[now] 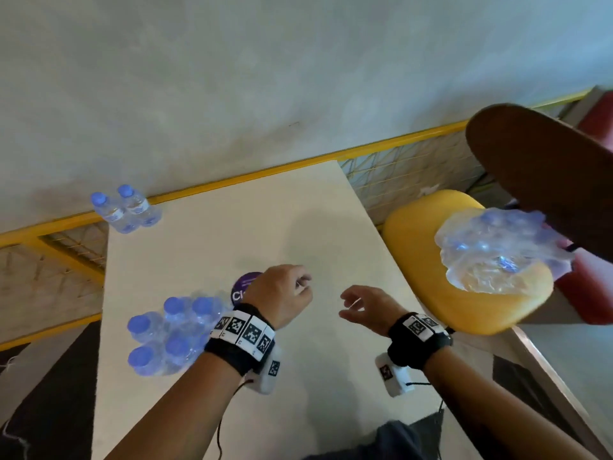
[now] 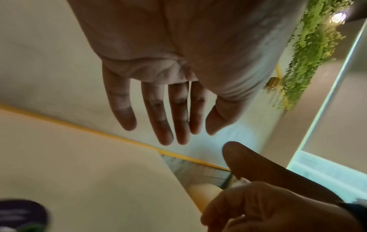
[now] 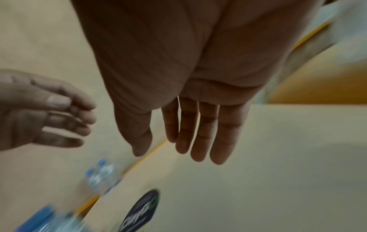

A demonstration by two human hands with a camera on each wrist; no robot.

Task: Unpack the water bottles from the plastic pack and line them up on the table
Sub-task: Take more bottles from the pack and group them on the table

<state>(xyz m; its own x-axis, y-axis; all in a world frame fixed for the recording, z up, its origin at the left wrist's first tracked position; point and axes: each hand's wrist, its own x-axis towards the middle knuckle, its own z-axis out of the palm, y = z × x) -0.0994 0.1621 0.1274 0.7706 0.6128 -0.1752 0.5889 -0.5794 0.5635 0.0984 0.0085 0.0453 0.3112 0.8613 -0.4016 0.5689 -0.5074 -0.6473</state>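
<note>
Hovering above the middle of the pale rectangular desk [image 1: 205, 247], the left hand [image 1: 282, 295] and right hand [image 1: 366, 308] hold nothing; each grip is loose, with fingers relaxed and slightly spread in both wrist views. A shrink-wrapped plastic pack of clear blue-capped water bottles [image 1: 166, 333] stands at the desk's near left edge, just beside the left wrist. Two loose clear water bottles with blue caps [image 1: 127, 209] stand side by side, touching, at the far left corner. A round purple sticker [image 1: 243, 287] lies beside the pack. Crumpled clear plastic wrap [image 1: 497, 250] rests on a yellow chair seat [image 1: 431, 293] past the right edge.
</note>
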